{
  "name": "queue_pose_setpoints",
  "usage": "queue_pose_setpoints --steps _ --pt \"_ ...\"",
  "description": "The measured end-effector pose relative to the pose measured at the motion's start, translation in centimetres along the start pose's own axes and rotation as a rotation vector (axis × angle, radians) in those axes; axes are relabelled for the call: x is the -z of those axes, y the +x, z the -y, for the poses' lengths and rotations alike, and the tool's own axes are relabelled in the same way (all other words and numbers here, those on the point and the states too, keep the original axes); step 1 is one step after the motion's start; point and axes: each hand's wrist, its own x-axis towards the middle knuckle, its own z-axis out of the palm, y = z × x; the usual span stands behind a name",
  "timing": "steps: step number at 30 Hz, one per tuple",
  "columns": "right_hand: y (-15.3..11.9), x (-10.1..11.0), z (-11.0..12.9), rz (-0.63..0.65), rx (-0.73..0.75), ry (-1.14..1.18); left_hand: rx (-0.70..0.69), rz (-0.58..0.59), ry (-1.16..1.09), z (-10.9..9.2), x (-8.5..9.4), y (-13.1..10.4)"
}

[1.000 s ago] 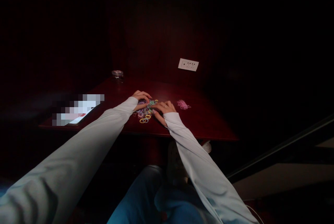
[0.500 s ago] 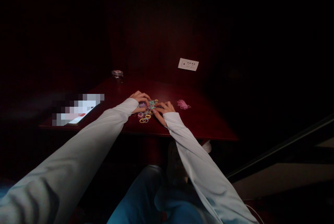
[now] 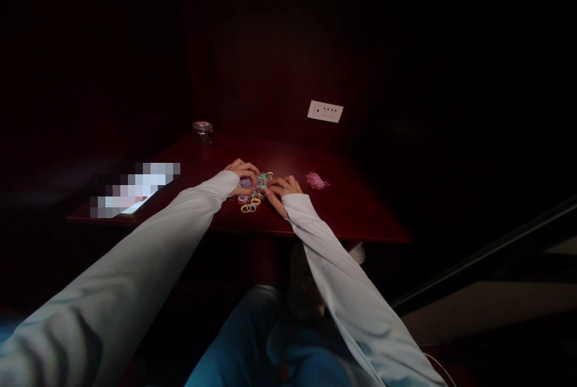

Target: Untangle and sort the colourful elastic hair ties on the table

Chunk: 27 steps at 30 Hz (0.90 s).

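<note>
A loose pile of small coloured hair ties [image 3: 246,183], in purple, green, yellow and pink, lies on the dark red table [image 3: 360,216]. From the left, my left hand [image 3: 242,169] rests on the pile, its fingers bent and its thumb apart from them, with hair ties showing in the gap. On the pile's right side, my right hand [image 3: 285,187] has its thumb and fingertips drawn together at the ties. What they pinch is too small to make out. Yellow and blue-grey rings [image 3: 249,208] lie at the near edge of the pile.
Right of my hands sits a separate heap of pink bands [image 3: 317,181]. A clear lidded jar [image 3: 202,128] stands at the back left. A lit phone or tablet [image 3: 148,191], partly pixelated, is at the left edge. A white socket plate [image 3: 325,112] is on the back panel.
Both hands stay almost in place over the pile. Their fingers have shifted slightly among the hair ties, and a little more of the purple ones shows beside my left hand.
</note>
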Motion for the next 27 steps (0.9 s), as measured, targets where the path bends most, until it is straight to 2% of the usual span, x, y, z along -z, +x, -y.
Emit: queue_pose_setpoints --steps 7,13,19,27 --pt "-0.1 0.0 -0.1 -0.02 0.008 0.015 -0.062 -0.06 -0.076 0.7 -0.2 0.4" --pt "0.1 -0.2 -0.8 -0.109 -0.033 0.047 -0.072 -0.153 -0.12 0.5 -0.1 0.7" --pt "0.1 -0.1 -1.2 -0.093 -0.074 -0.027 -0.09 -0.158 -0.128 0.1 -0.3 0.9" --pt "0.7 -0.1 -1.0 -0.071 -0.021 -0.107 -0.103 -0.144 -0.107 -0.1 -0.4 0.9"
